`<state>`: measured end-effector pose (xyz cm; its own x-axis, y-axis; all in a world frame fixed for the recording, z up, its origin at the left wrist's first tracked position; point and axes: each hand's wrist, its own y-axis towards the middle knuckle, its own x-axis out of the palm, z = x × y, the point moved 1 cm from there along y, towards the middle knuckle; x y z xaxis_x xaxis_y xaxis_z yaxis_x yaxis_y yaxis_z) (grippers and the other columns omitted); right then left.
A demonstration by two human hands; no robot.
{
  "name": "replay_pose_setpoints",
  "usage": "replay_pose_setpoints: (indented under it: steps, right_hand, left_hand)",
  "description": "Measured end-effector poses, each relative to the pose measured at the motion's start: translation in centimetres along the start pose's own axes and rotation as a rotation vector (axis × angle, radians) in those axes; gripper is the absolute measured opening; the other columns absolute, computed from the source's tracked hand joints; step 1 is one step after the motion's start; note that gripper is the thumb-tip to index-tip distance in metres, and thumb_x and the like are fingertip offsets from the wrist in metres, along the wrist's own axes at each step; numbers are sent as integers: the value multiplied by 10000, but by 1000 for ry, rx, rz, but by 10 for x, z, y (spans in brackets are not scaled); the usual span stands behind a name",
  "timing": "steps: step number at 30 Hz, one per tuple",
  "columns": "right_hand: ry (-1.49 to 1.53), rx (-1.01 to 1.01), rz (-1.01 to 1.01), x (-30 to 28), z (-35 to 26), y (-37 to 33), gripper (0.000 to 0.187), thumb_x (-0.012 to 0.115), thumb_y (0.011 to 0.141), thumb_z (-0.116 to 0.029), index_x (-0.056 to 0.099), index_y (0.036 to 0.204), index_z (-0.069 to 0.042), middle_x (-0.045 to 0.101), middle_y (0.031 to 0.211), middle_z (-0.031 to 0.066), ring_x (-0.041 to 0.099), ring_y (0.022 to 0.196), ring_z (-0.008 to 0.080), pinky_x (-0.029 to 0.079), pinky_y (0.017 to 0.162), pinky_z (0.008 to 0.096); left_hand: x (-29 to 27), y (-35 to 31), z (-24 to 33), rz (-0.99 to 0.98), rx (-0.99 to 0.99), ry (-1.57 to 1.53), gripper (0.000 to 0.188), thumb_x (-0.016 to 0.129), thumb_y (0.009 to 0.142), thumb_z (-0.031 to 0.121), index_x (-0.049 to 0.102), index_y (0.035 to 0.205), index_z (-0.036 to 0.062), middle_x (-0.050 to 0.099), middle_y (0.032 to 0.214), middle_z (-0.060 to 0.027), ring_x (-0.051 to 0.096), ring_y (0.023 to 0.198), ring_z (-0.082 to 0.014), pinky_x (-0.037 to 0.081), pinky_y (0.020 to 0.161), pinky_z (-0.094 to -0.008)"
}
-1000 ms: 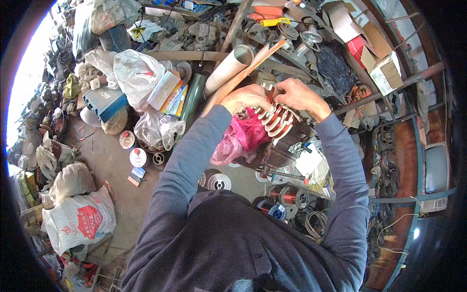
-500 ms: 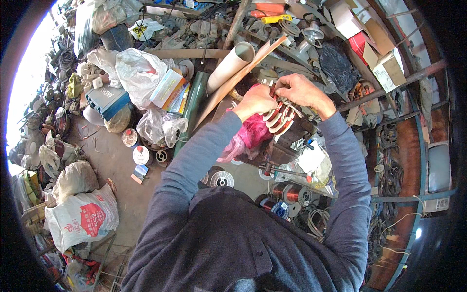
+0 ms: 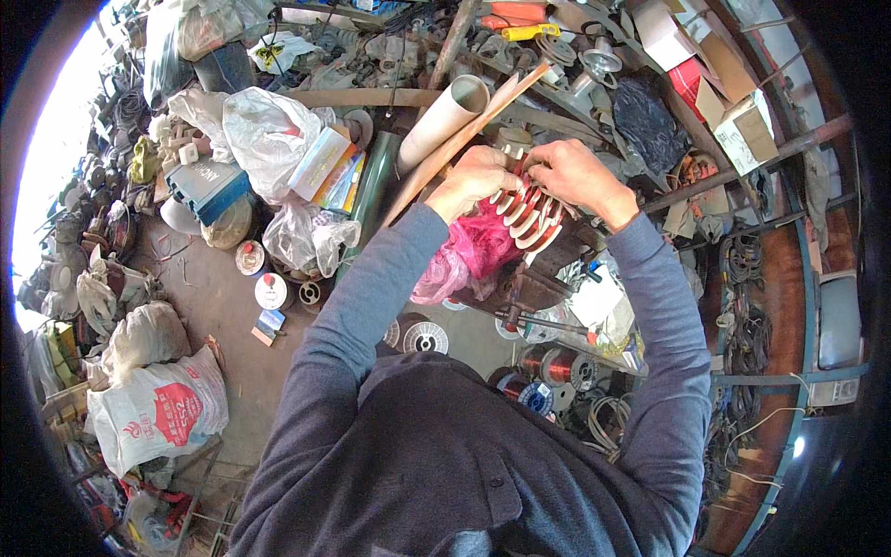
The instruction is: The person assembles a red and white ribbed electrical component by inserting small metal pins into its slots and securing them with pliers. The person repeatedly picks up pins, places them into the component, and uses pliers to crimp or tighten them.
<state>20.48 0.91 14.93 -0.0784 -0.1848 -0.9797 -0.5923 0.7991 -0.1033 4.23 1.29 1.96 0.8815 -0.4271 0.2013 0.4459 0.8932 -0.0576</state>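
Observation:
A ribbed red-and-cream piece (image 3: pixel 531 223), made of several curved light strips with red between them, sits under my hands at the workbench. My left hand (image 3: pixel 475 179) comes at it from the left with bent fingers, its fingertips closed on the upper left end. From the right, my right hand (image 3: pixel 574 176) pinches its upper end, thumb and forefinger close together. The exact spot between the fingertips is partly hidden by the hands. Crumpled pink plastic film (image 3: pixel 469 255) lies just below my left wrist, touching the ribbed piece's left side.
A cardboard tube (image 3: pixel 445 121) and a wooden board (image 3: pixel 418 186) lean behind my left hand. A hammer (image 3: pixel 548 322) lies nearer me. Spools of copper wire (image 3: pixel 560 366) stand below on the right. A blue case (image 3: pixel 206 190) and plastic bags (image 3: pixel 269 144) crowd the left.
My left hand has drawn slightly left, apart from the right one. More of the ribbed piece's strips now show between and below the hands. The right hand stays nearly in place.

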Motion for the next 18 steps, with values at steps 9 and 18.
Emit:
replay_pose_setpoints:
  steps: [9, 18]
  right_hand:
    - [-238, -41, 44, 8, -11, -3, 178, 641, 855, -188, 757, 928, -75, 715, 861, 212, 695, 844, 425, 566, 760, 529]
    - [-113, 41, 77, 13, -13, -5, 215, 675, 847, -230, 743, 943, -49, 709, 867, 222, 685, 867, 442, 540, 790, 533]
  left_hand:
    - [1, -1, -5, 73, 53, -121, 286, 685, 815, -3, 694, 1097, -52, 710, 970, -78, 637, 861, -162, 500, 774, -287]
    - [-11, 6, -13, 77, 139, 64, 252, 703, 844, 51, 679, 1066, -63, 711, 984, -117, 669, 882, -237, 523, 823, -322]
